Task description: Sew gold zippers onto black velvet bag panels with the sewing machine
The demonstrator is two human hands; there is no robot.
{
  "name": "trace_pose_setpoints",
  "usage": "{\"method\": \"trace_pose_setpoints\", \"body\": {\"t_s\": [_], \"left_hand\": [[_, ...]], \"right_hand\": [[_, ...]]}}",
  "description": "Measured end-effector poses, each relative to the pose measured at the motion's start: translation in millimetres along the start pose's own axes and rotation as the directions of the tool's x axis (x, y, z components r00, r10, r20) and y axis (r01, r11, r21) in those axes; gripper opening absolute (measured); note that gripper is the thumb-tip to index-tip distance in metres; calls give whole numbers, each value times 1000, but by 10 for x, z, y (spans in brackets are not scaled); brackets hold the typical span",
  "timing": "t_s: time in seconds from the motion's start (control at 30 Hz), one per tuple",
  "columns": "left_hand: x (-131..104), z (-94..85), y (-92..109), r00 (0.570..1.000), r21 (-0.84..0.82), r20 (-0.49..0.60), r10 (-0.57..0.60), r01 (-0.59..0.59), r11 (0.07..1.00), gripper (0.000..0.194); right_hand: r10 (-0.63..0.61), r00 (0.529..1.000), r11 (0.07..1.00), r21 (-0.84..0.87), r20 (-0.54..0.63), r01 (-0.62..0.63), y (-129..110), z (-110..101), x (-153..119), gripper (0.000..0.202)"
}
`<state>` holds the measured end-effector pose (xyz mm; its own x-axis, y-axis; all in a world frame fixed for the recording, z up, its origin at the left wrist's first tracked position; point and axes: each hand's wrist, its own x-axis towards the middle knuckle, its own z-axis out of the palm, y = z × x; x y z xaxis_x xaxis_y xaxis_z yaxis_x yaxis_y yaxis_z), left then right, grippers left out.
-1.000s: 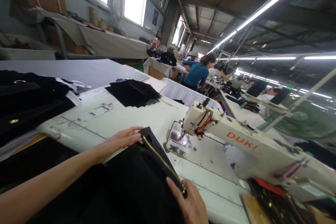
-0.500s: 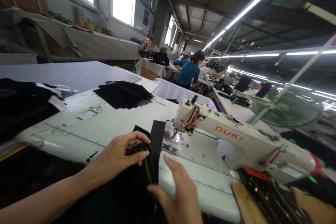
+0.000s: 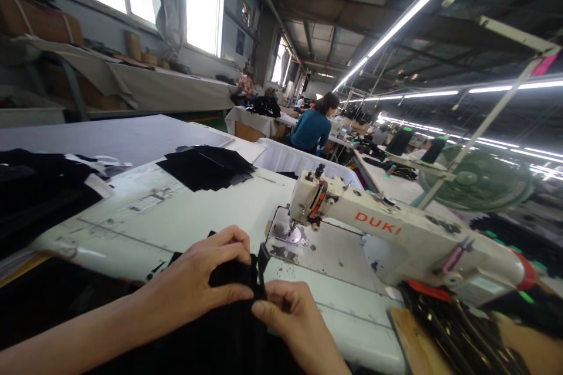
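Both hands hold a piece of black fabric (image 3: 235, 274) at the front edge of the sewing table. My left hand (image 3: 220, 272) is closed, its fingers and thumb gripping the upper part of the fabric. Close beside it on the right, my right hand (image 3: 290, 310) pinches the fabric's edge between thumb and fingers. A narrow dark strip stands up between the two hands; its detail is too dark to make out. The white sewing machine (image 3: 352, 211) marked DUKI stands just beyond and to the right, its needle area apart from the fabric.
On the sewing table (image 3: 141, 228) lie a stack of black fabric pieces (image 3: 206, 165) and a larger dark pile (image 3: 44, 193) at left. A white plastic bin (image 3: 281, 155) stands behind. Dark strips with gold-coloured parts (image 3: 453, 328) lie at lower right. A person in blue (image 3: 311, 129) sits farther back.
My right hand has gone from spread fingers to pinching the fabric beside my left hand. The flat dark strip near the needle plate has been drawn back toward me.
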<state>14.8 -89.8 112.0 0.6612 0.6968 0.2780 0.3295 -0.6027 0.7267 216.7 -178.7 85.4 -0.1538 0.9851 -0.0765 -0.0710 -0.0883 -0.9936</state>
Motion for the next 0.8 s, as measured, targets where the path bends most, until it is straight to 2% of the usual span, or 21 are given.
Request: {"method": "trace_pose_setpoints", "body": {"t_s": [0.07, 0.13, 0.2, 0.27, 0.33, 0.4, 0.57, 0.8], "left_hand": [[10, 4, 9, 999, 41, 5, 45, -45, 998, 14], [33, -4, 30, 996, 63, 39, 79, -81, 995, 14], [57, -25, 62, 992, 48, 124, 17, -23, 999, 13], [68, -46, 101, 981, 49, 172, -93, 86, 995, 13], [61, -56, 139, 975, 67, 165, -150, 141, 988, 17], [46, -55, 174, 976, 73, 153, -156, 147, 987, 20], [32, -51, 256, 971, -17, 191, -147, 153, 988, 8], [45, -54, 224, 979, 7, 141, -146, 146, 989, 13]], "right_hand": [[14, 1000, 999, 48, 15, -14, -7, -5, 3, 38], [14, 1000, 999, 36, -21, -13, 2, -6, 7, 37], [-33, 997, 999, -45, -75, 30, 23, -13, 7, 32], [-108, 987, 988, -122, -117, 94, 44, -23, 4, 26], [-135, 981, 984, -134, -142, 116, 53, -29, -3, 24], [-115, 981, 990, -99, -154, 100, 49, -30, -9, 24], [-186, 966, 978, -133, -180, 163, 23, -33, -8, 18], [-133, 977, 991, -16, -168, 132, 55, -43, 3, 33]]}}
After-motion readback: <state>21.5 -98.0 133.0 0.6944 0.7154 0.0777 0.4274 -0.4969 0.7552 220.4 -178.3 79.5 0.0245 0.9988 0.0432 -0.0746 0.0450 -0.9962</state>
